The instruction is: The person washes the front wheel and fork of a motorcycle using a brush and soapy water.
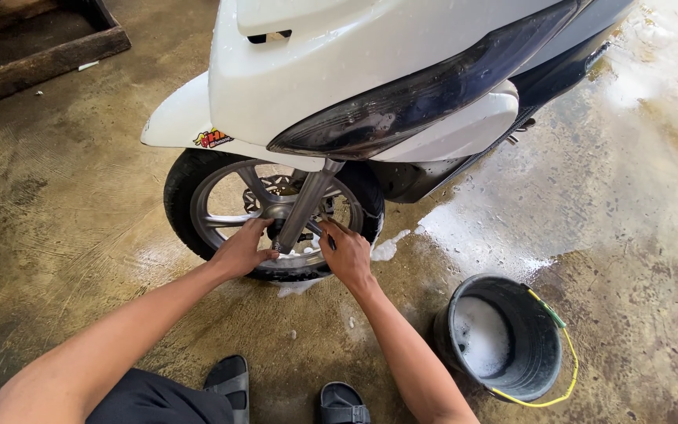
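Wheel of a white scooter was stood on the wet concrete floor, near its middle, suds gathered under the tyre. The left hand was curled round the hub beside the fork leg, fingers closed on it; the right hand was pressed on the rim, fingers partly bent, nothing gripped. Fingers could be nipped between spokes and fork if the wheel were turned. Sandals could be slipped on the soapy floor. A black bucket of foam was set near the right forearm and could be knocked over. Timber beams were laid at the far left corner.
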